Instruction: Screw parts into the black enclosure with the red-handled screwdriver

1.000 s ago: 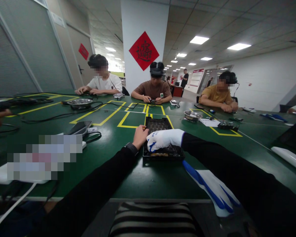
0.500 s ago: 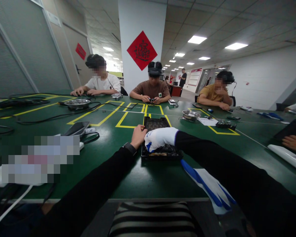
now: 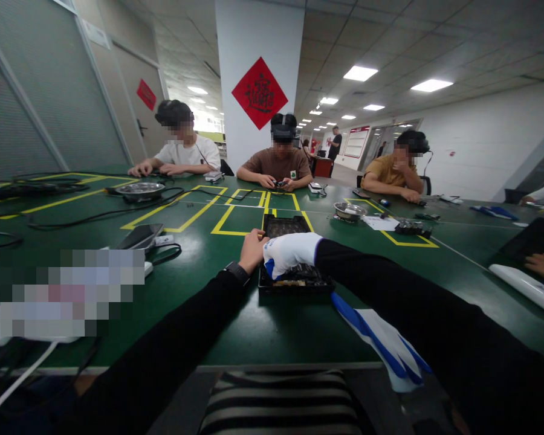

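An open black case (image 3: 294, 291) with dark parts inside lies on the green table in front of me; a strip of copper-coloured material shows near its front edge. Its far part (image 3: 285, 226) has a textured dark surface. My left hand (image 3: 254, 251), bare with a dark wristband, is closed at the case's left edge. Over the middle of the case is my right hand (image 3: 290, 254), in a white and blue glove. Its fingers curl down into the case, and the fingertips are hidden, so what they grip cannot be made out.
A loose white and blue glove (image 3: 385, 347) hangs over the table's front edge. Metal bowls (image 3: 140, 191) (image 3: 350, 211), black cables and yellow tape outlines lie across the table. A dark phone-like object (image 3: 140, 235) is at left. Several people sit around the table.
My gloved right hand has shifted very slightly over the case. The view has drifted a little; the left hand and the case stay in place.
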